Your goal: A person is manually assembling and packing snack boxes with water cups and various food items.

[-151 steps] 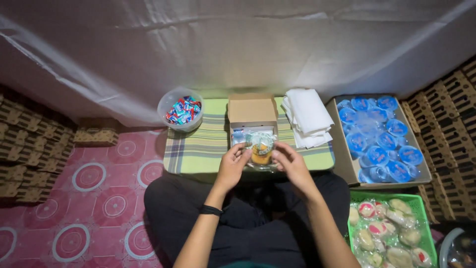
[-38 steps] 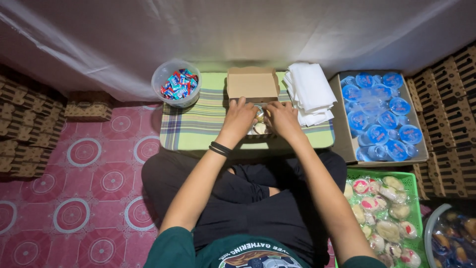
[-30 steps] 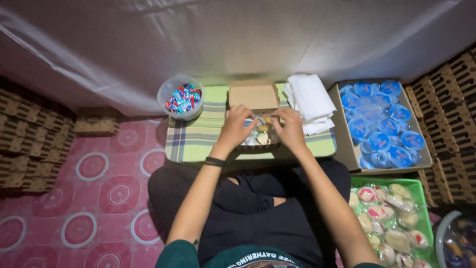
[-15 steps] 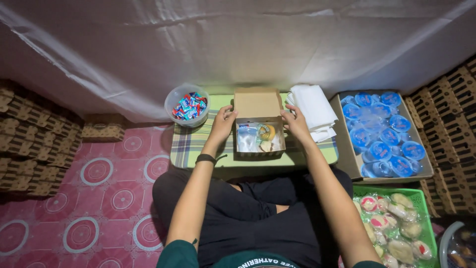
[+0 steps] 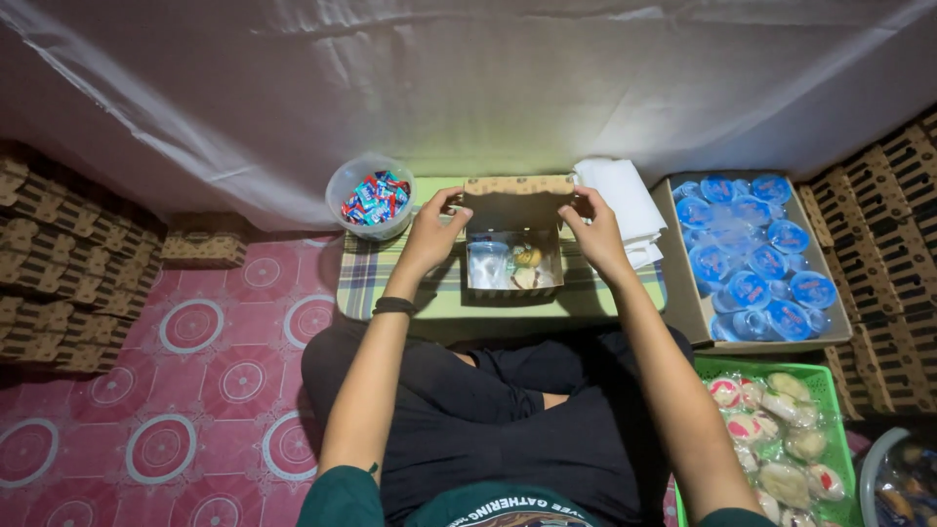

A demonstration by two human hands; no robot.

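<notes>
A small brown cardboard box [image 5: 515,289] stands on a low table covered by a green checked cloth [image 5: 371,278]. Inside it I see a sealed water cup [image 5: 486,263] and wrapped snacks [image 5: 528,266]. Its lid [image 5: 517,203] stands tilted up at the back. My left hand [image 5: 434,232] grips the lid's left corner and my right hand [image 5: 595,232] grips its right corner. A black band sits on my left wrist.
A clear tub of wrapped candies [image 5: 372,196] stands left of the box. White folded tissues [image 5: 620,205] lie to the right. A carton of blue-lidded water cups [image 5: 747,259], a green basket of wrapped cakes [image 5: 776,439] and stacks of flat boxes [image 5: 59,263] surround me.
My hands put a wrapped snack into the box, then moved apart and up to the lid's two corners. The lid now tips forward over the box.
</notes>
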